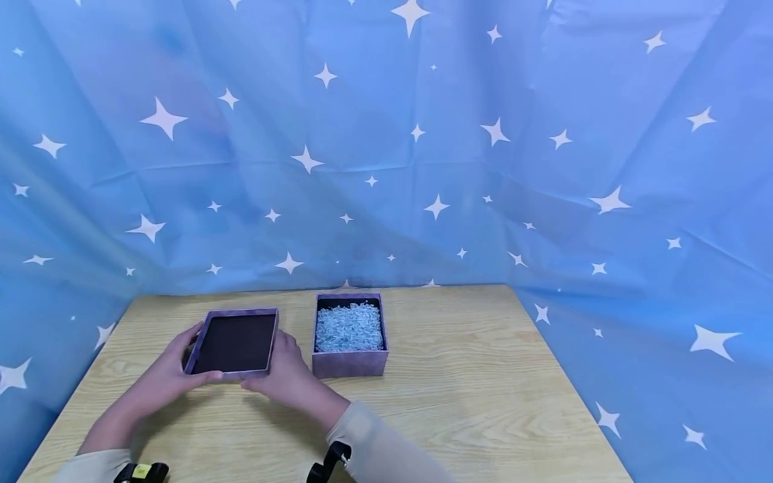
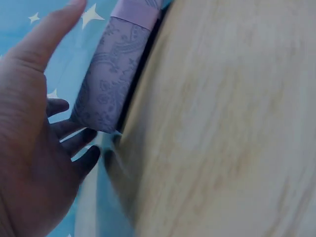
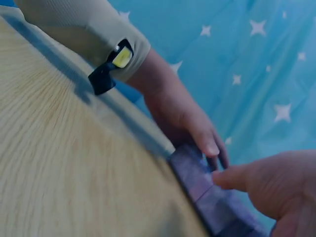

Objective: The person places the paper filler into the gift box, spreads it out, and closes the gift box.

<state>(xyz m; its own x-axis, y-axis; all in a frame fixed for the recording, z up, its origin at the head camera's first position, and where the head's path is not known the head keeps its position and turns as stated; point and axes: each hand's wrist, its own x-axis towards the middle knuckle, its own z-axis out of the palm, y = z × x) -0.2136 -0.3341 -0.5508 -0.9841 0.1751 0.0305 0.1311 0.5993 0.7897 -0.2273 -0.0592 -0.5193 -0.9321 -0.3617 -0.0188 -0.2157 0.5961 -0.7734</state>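
A shallow purple box lid (image 1: 235,343) with a black inside facing up is at the left of the table. My left hand (image 1: 172,369) holds its left side, the thumb along the front edge. On its right side my right hand (image 1: 288,372) grips it, thumb at the front corner. In the left wrist view, the left hand (image 2: 34,133) is beside the patterned side of the lid (image 2: 111,74). The right wrist view shows the right thumb (image 3: 234,177) at the lid's side (image 3: 197,185); most right fingers are hidden there.
Right of the lid stands a deeper purple box (image 1: 350,364), filled with pale blue shredded paper (image 1: 349,327). Both are at a wood-grain table (image 1: 471,376). A blue curtain with white stars (image 1: 386,134) hangs behind and along the sides.
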